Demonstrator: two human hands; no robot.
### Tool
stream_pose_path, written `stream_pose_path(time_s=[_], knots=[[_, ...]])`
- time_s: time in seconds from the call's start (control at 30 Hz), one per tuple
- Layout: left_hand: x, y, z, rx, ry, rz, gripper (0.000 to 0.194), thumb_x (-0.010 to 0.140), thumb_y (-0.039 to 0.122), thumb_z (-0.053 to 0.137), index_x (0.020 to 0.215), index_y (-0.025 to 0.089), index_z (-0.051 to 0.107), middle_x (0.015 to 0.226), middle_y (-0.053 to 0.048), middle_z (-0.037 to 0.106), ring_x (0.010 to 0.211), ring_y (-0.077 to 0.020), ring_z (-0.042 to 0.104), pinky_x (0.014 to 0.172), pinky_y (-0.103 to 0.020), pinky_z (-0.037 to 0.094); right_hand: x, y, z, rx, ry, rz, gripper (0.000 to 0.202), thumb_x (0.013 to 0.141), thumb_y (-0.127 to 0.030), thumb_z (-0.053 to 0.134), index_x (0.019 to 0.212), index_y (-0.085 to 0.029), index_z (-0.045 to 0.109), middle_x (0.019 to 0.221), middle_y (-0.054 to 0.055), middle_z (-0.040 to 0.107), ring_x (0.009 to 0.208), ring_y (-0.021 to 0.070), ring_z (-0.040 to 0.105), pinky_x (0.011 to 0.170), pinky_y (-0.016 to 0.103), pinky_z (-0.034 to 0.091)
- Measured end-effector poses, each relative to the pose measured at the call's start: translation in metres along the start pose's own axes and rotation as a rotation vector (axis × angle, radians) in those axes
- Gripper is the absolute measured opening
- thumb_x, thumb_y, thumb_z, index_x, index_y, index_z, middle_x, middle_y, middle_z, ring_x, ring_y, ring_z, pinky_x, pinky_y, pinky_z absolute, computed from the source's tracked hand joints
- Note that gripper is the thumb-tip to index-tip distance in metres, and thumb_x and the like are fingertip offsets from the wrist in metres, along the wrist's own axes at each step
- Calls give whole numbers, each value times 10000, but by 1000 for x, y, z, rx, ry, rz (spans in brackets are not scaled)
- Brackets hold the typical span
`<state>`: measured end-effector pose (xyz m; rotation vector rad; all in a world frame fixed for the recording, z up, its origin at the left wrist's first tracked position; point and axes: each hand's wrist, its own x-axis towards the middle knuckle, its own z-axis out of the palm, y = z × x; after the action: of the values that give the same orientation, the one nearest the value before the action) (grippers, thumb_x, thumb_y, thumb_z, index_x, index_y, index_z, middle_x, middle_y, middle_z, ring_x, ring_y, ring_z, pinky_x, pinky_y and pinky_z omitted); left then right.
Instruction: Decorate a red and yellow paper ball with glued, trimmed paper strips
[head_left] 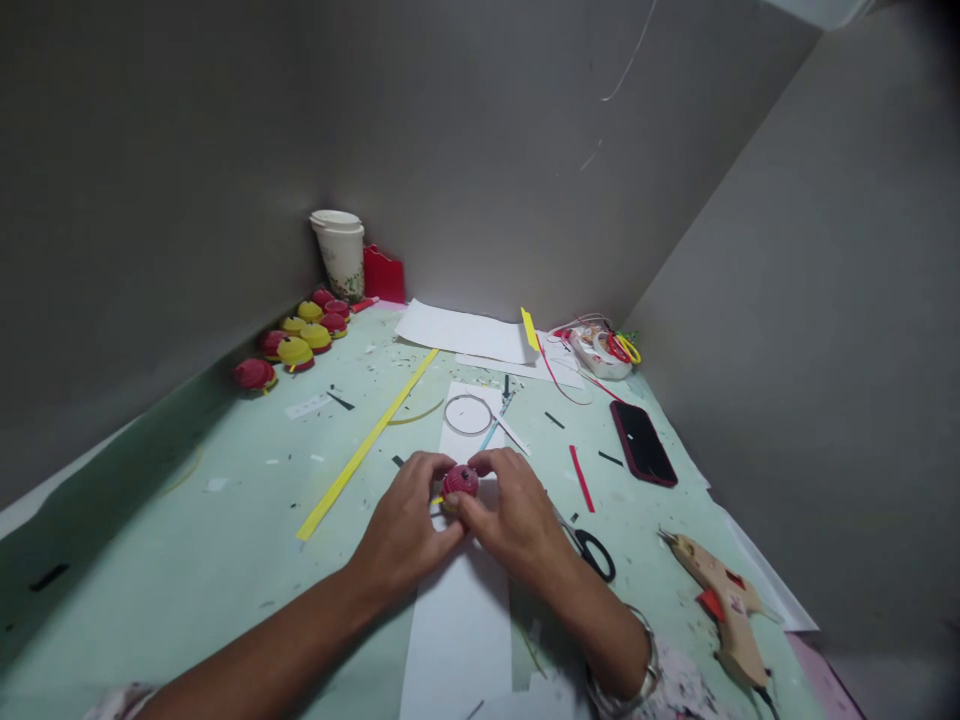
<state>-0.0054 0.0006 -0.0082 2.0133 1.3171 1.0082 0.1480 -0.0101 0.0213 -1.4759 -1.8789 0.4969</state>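
Between my two hands is a small red domed piece (460, 481) that looks like coiled paper, with a yellow bit at its lower left. My left hand (409, 515) curls around its left side, fingertips at the top edge. On the other side my right hand (517, 510) grips it with thumb in front and fingers behind. The piece is held over a long white paper strip (459, 640). A thin ring (469, 414) lies on that strip just beyond my fingers. Scissors with black handles (596, 554) lie partly hidden behind my right hand.
Several similar red and yellow domes (296, 352) sit at the left by a paper cup (340, 250). A yellow strip (367, 445) crosses the table diagonally. At right lie a phone (643, 443), a glue gun (724, 600) and a red strip (581, 479). Grey walls enclose the back.
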Motion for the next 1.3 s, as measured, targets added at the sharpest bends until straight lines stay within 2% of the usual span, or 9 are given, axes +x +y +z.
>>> stream_pose_path(time_s=[0.13,0.27,0.33,0.47,0.6,0.77,1.0,1.17,1.3], knots=[[0,3,-4,-42,8,-58,244,806,208,601,1037,229,527,1051,-69,600,998,-258,605,871,-413,499,0,-2,0,21,14,-10,241,754,-244,733,960,-228,608,965,77,663,940,286,602,847,454,478],[3,4,-11,-266,-4,-125,318,803,238,648,1101,225,540,1114,-81,633,1036,-249,618,935,-416,484,8,6,-16,89,54,-36,190,858,-245,643,1047,-225,633,1004,72,670,987,254,615,903,427,471],[5,3,-14,-395,-39,-145,361,784,237,680,1122,228,555,1130,-85,651,1052,-255,624,962,-433,479,12,12,-26,109,24,-52,227,883,-187,586,1099,-220,646,1037,74,670,1014,237,617,913,408,473],[8,1,-19,-592,-103,-177,367,774,264,713,1123,237,602,1161,-95,673,1093,-277,627,999,-460,471,17,20,-37,150,-79,-97,317,846,-96,578,1114,-234,675,1087,56,670,1054,208,619,931,370,478],[9,3,-21,-712,-139,-238,405,762,297,735,1145,233,620,1178,-108,688,1121,-303,628,1019,-493,467,17,19,-38,166,-136,-107,282,856,-116,610,1099,-238,688,1054,46,677,1019,196,630,912,353,481],[9,2,-22,-779,-138,-262,427,747,292,754,1155,238,643,1209,-109,694,1149,-317,625,1040,-512,457,17,16,-36,155,-132,-89,94,881,-168,627,903,-219,702,918,19,712,903,179,654,825,315,483],[9,3,-21,-807,-120,-296,447,735,296,774,1157,219,650,1219,-112,700,1154,-310,632,1054,-500,452,16,14,-36,119,-73,-72,114,872,-159,608,814,-221,683,872,16,711,837,178,647,658,271,454],[9,-2,-19,-858,-114,-301,423,760,297,769,1161,230,653,1209,-91,706,1149,-279,634,1035,-448,469,14,8,-39,114,-57,-77,121,854,-139,595,797,-218,667,857,23,708,836,186,646,664,279,458],[9,-5,-19,-860,-110,-292,427,771,291,773,1175,233,647,1219,-89,700,1161,-283,627,1049,-460,454,13,5,-37,103,-45,-137,135,848,-122,583,780,-220,647,825,15,695,816,183,643,748,309,473]])
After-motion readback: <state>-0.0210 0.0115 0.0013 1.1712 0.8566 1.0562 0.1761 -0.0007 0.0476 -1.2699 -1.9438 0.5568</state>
